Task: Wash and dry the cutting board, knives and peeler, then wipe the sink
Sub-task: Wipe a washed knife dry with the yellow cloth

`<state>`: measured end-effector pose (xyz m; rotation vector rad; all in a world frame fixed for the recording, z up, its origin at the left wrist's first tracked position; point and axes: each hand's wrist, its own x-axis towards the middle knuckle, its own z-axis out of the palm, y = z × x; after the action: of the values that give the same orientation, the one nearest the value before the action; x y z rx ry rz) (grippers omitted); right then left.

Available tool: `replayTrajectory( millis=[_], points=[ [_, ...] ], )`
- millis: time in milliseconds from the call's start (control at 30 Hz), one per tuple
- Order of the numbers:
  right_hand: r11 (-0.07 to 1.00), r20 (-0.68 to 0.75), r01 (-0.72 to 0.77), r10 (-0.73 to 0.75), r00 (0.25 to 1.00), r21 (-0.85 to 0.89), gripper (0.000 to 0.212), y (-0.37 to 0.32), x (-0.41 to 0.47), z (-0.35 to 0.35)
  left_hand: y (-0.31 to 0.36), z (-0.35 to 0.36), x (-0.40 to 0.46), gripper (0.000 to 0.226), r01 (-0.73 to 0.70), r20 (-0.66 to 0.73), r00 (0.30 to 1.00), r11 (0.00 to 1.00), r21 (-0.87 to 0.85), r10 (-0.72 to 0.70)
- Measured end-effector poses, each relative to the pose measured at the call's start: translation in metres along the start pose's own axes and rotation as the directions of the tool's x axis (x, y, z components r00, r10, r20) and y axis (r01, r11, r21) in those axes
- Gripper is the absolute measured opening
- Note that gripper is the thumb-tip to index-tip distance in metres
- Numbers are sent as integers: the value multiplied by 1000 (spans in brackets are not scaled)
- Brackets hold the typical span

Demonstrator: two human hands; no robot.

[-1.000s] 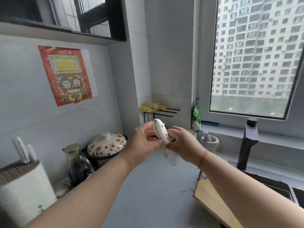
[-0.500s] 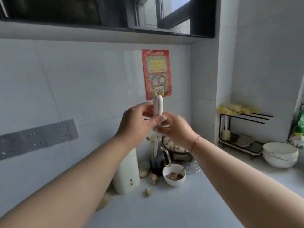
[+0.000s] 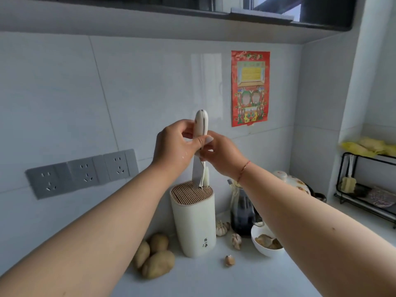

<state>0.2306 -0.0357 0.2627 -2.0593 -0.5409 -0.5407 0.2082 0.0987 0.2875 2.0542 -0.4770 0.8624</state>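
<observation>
- My left hand [image 3: 174, 146] grips the white handle of the knife [image 3: 200, 146], fingers curled round it.
- My right hand [image 3: 222, 153] pinches the same handle just below, from the right.
- The knife block [image 3: 194, 221] stands on the counter [image 3: 214, 279] by the far wall, beneath my hands, with small dark characters near its base that I cannot read.
- The knife stands upright, long axis vertical, handle up, blade tip down in the slots on the block's top.
- A second white handle [image 3: 206, 176] sticks up just right of the blade.
- The red poster [image 3: 250, 88] on the wall carries writing too small to read.
</observation>
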Motion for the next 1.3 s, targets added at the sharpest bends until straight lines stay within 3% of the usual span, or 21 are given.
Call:
replayTrajectory(
  millis=[433, 567, 767, 1033, 1300],
  points=[
    [996, 72, -90, 90, 993, 1, 11, 37, 18, 25, -47, 29, 7, 31, 77, 11, 997, 997, 5, -77],
    [989, 86, -144, 147, 985, -40, 14, 56, 17, 39, -65, 42, 3, 47, 106, 49, 993, 993, 49, -109],
    [930, 132, -187, 239, 962, -316, 6, 86, 17, 55, -99, 65, -5, 42, 119, 193, 970, 980, 157, -149],
    [831, 262, -331, 475, 840, -446, 48, 125, -9, 68, -141, 87, -18, 39, 226, 212, 943, 961, 161, -257],
    [859, 219, -379, 466, 857, -343, 57, 125, -18, 73, -150, 85, -17, 43, 266, 212, 932, 952, 152, -294]
  ],
)
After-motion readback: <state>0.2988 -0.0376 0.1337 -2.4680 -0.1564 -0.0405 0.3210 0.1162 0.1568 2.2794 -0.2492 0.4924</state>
